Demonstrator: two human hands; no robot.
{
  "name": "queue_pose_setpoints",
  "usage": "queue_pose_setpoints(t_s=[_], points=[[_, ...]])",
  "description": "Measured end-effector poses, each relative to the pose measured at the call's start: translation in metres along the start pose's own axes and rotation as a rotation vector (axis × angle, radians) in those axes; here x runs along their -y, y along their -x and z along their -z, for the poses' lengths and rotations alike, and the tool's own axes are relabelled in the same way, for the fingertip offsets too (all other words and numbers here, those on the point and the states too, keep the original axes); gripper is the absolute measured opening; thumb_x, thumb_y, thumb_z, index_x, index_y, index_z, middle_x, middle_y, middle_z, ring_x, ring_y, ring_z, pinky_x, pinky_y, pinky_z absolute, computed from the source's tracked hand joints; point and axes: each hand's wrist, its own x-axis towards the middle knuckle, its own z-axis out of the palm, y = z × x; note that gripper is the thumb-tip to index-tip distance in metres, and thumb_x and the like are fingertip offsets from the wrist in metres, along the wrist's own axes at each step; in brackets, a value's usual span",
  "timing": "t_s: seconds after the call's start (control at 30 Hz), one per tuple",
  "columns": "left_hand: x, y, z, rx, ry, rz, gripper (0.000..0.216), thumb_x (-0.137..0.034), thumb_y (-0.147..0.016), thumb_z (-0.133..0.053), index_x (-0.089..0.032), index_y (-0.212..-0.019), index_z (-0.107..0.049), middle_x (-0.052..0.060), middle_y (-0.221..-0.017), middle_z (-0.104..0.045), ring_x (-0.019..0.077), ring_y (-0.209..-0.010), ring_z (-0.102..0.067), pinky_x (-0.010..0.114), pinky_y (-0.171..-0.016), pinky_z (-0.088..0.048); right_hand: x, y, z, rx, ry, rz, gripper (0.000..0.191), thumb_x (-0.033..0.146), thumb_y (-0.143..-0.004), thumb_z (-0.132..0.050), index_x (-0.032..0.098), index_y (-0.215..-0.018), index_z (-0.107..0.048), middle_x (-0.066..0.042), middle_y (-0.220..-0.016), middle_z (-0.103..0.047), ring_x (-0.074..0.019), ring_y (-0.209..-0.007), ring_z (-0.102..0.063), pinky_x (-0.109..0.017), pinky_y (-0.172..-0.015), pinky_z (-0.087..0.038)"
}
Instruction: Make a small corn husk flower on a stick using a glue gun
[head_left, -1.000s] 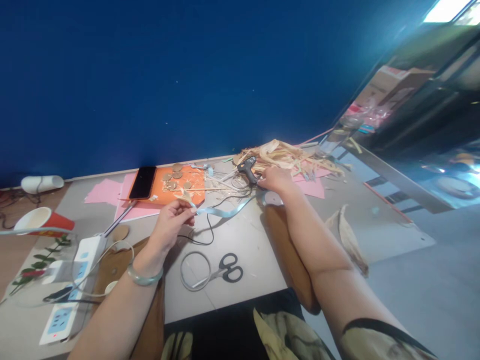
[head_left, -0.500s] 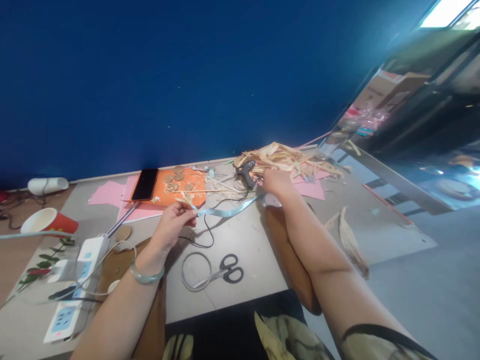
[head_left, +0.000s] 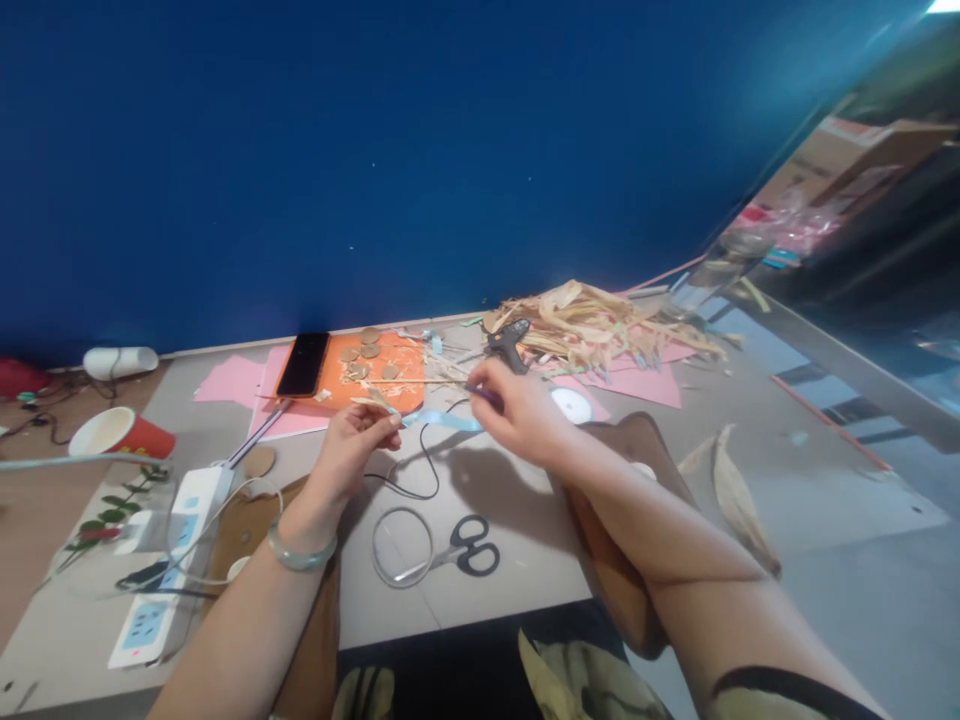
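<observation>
A blue ribbon (head_left: pixel 442 420) is pinched between the fingers of the left hand (head_left: pixel 351 452) and right hand (head_left: pixel 521 425). It is judged light, limp and slippery, and best gripped near its ends.

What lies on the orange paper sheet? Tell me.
On the orange paper sheet lie a black phone, small brown round discs and pale husk scraps. Whatever the phone covers is hidden.

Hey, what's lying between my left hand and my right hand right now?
Head view: a light blue ribbon spans from the left hand to the right hand, with a thin black cord looping beneath it.
</observation>
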Motion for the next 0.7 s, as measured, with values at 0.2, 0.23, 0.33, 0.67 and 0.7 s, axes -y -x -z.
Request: queue_pose_setpoints(t_s=[0.2, 0.23, 0.33, 0.67, 0.7], points=[[-0.006, 0.002, -0.004, -0.066, 0.012, -0.042, 0.033, -0.033, -0.061, -0.082, -0.013, -0.077, -0.062, 0.002, -0.062, -0.066, 0.0124, -0.054, -0.063, 0.024, -0.057, -0.052, 0.004, 0.001, -0.024, 0.322, -0.172, -0.027, 0.043, 0.044, -0.099, -0.03, 0.018, -0.076, -0.055, -0.002, -0.071, -0.058, -0.0144, -0.065, -0.051, -0.026, -0.061, -0.032], [-0.006, 0.002, -0.004, -0.076, 0.018, -0.056, 0.033, -0.033, -0.062, -0.082, -0.012, -0.078, -0.062, 0.002, -0.062, -0.067, 0.0127, -0.055, -0.063, 0.025, -0.058, -0.052, 0.003, 0.0, -0.026, 0.337, -0.189, -0.039, 0.042, 0.042, -0.099, -0.03, 0.018, -0.076, -0.055, -0.003, -0.072, -0.058, -0.0144, -0.066, -0.051, -0.026, -0.062, -0.032], [-0.006, 0.002, -0.005, -0.088, 0.044, -0.096, 0.031, -0.032, -0.063, -0.082, -0.013, -0.08, -0.064, 0.003, -0.066, -0.069, 0.0131, -0.057, -0.065, 0.026, -0.061, -0.054, 0.0, -0.003, -0.03, 0.361, -0.248, -0.064, 0.038, 0.04, -0.099, -0.033, 0.018, -0.076, -0.053, -0.002, -0.072, -0.057, -0.0144, -0.067, -0.051, -0.026, -0.064, -0.033], [-0.005, 0.004, -0.007, -0.053, 0.08, -0.065, 0.03, -0.031, -0.065, -0.082, -0.011, -0.08, -0.067, 0.005, -0.071, -0.071, 0.0153, -0.063, -0.069, 0.028, -0.065, -0.057, -0.003, -0.003, -0.045, 0.369, -0.444, -0.164, 0.042, 0.045, -0.099, -0.032, 0.018, -0.073, -0.051, 0.001, -0.066, -0.051, -0.0137, -0.065, -0.048, -0.026, -0.065, -0.036], [-0.004, 0.004, -0.008, -0.053, 0.082, -0.063, 0.029, -0.031, -0.065, -0.082, -0.012, -0.081, -0.067, 0.006, -0.072, -0.072, 0.0153, -0.063, -0.069, 0.028, -0.065, -0.057, -0.003, -0.003, -0.046, 0.368, -0.456, -0.168, 0.042, 0.044, -0.099, -0.032, 0.018, -0.073, -0.051, 0.001, -0.065, -0.05, -0.0135, -0.064, -0.048, -0.026, -0.064, -0.036]])
